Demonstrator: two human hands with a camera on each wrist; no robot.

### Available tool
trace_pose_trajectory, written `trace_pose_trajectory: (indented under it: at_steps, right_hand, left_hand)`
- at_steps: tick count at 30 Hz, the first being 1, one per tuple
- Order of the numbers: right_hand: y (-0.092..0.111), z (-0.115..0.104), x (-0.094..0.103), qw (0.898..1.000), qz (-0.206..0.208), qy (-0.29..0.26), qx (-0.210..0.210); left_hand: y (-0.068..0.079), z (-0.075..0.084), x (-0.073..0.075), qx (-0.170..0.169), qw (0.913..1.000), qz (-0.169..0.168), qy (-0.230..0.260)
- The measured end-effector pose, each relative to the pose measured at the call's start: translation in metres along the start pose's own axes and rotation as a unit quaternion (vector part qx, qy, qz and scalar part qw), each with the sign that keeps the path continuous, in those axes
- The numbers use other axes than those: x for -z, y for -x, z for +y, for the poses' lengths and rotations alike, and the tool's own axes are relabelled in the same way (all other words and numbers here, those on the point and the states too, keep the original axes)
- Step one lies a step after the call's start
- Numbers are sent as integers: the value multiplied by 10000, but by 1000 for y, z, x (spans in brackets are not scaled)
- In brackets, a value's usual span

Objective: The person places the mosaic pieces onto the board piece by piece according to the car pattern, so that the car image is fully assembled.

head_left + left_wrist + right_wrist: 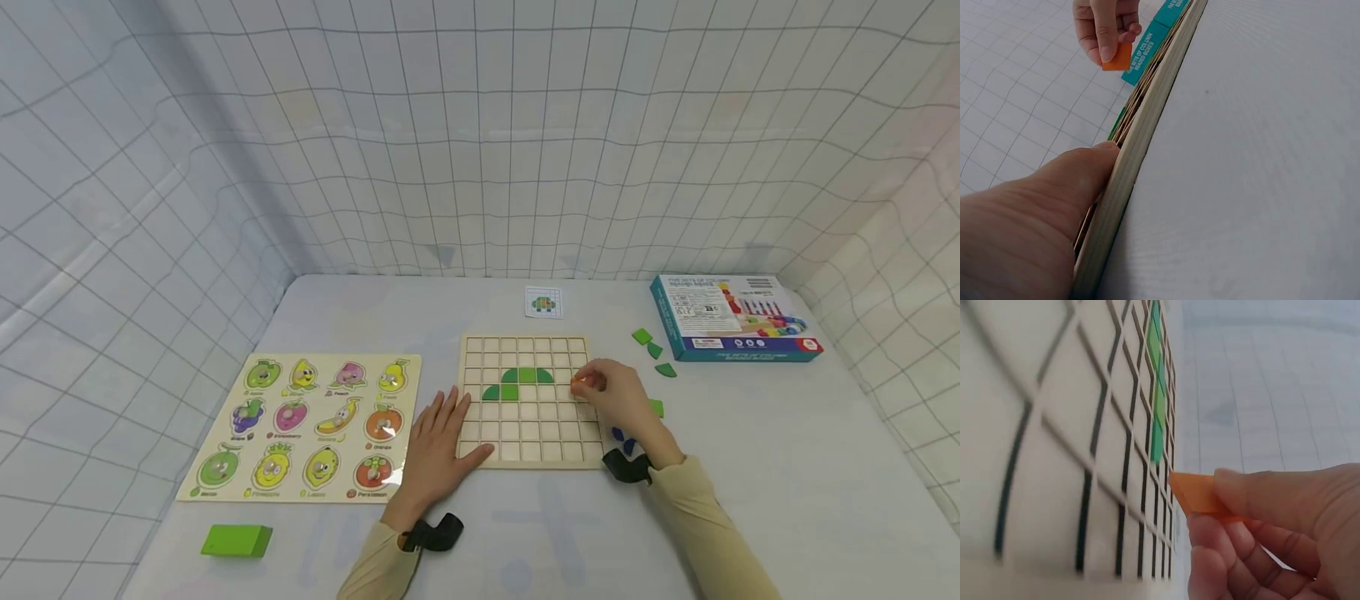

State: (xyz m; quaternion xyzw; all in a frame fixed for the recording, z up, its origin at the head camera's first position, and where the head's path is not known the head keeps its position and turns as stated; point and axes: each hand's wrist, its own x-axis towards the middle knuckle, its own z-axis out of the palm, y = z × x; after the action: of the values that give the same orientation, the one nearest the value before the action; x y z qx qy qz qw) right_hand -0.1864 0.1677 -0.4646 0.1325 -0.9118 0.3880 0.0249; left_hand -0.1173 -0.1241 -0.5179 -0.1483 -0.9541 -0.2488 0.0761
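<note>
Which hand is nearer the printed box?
Right. The right hand holds an orange piece at the right side of the grid board, front-left of the box; the left hand is farther, at the board's left edge.

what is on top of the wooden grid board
Two light green squares and three darker green rounded pieces lie in cells of the board; whatever the left hand and right hand cover can't be seen.

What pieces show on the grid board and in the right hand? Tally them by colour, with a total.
Dark green, on the grid board: 3
Light green, on the board: 2
Orange, in the right hand: 1
Total: 6
</note>
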Motion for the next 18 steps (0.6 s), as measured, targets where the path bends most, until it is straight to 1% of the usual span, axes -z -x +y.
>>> trace_pose_trajectory:
  at_steps: [4, 7, 13, 18]
  right_hand:
    - [-6, -10, -15, 9992, -271, -234, 176]
    - [-11, -15, -25, 9984, -410, -330, 200]
    - [-19, -23, -37, 9970, -629, -395, 192]
    - [-23, -26, -42, 9959, -774, -401, 261]
  left_hand:
    - [0, 1, 1, -10, 10000, 0, 13]
    - [0, 1, 0, -19, 10000, -11, 34]
    - [1, -1, -1, 11, 10000, -39, -16]
    - [0, -2, -1, 8, 10000, -22, -55]
